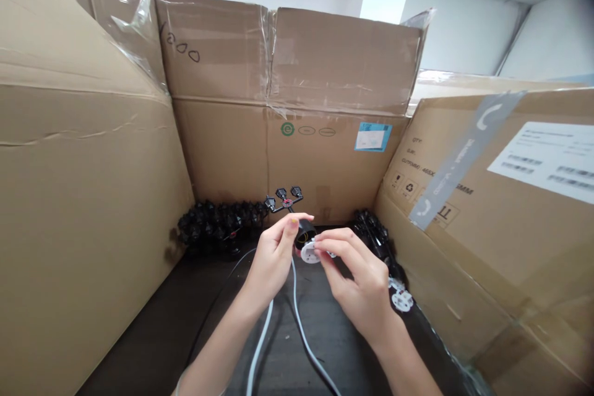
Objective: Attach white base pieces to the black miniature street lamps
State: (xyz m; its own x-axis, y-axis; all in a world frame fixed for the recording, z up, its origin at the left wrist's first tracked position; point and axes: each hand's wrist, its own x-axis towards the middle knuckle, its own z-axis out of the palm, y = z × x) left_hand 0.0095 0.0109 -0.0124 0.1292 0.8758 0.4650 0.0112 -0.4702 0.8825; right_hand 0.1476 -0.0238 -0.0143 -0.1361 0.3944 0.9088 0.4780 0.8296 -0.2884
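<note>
My left hand (pixel 275 252) is closed around the black miniature lamp post (pixel 305 226), which has three small lantern heads pointing away from me. Its round, hollow base faces me, and something yellowish shows inside. Between the fingertips of my right hand (pixel 357 269) is a white plastic disc (pixel 310 253) with small holes, held at the rim of that base. The disc is tilted and does not cover the opening. Part of the post is hidden behind my left fingers.
A pile of black lantern pieces (pixel 218 223) lies at the back left. More black parts (pixel 372 232) are heaped at the back right, with several white discs (pixel 401 301) nearer. Grey cables (pixel 299 315) cross the dark table (pixel 223 334). Cardboard boxes (pixel 223 148) wall in the back and both sides.
</note>
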